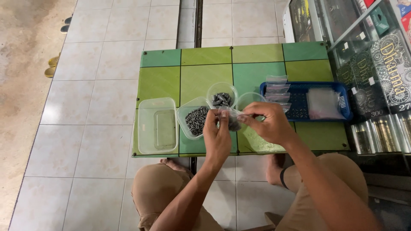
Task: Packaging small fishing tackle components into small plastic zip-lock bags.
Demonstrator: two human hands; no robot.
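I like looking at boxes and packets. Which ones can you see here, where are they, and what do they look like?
Small clear bag: between both hands, dark pieces inside.
Clear bags: stacked at blue basket's left end.
Dark patterned boxes: glass cabinet, right.

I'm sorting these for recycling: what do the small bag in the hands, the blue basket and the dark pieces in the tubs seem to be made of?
The small bag, held by both the left hand and the right hand, looks like thin clear plastic film: see-through and crinkled. The blue basket seems moulded plastic, with lattice walls and an even colour. The dark pieces look like dull grey metal, possibly lead; too small to be sure.
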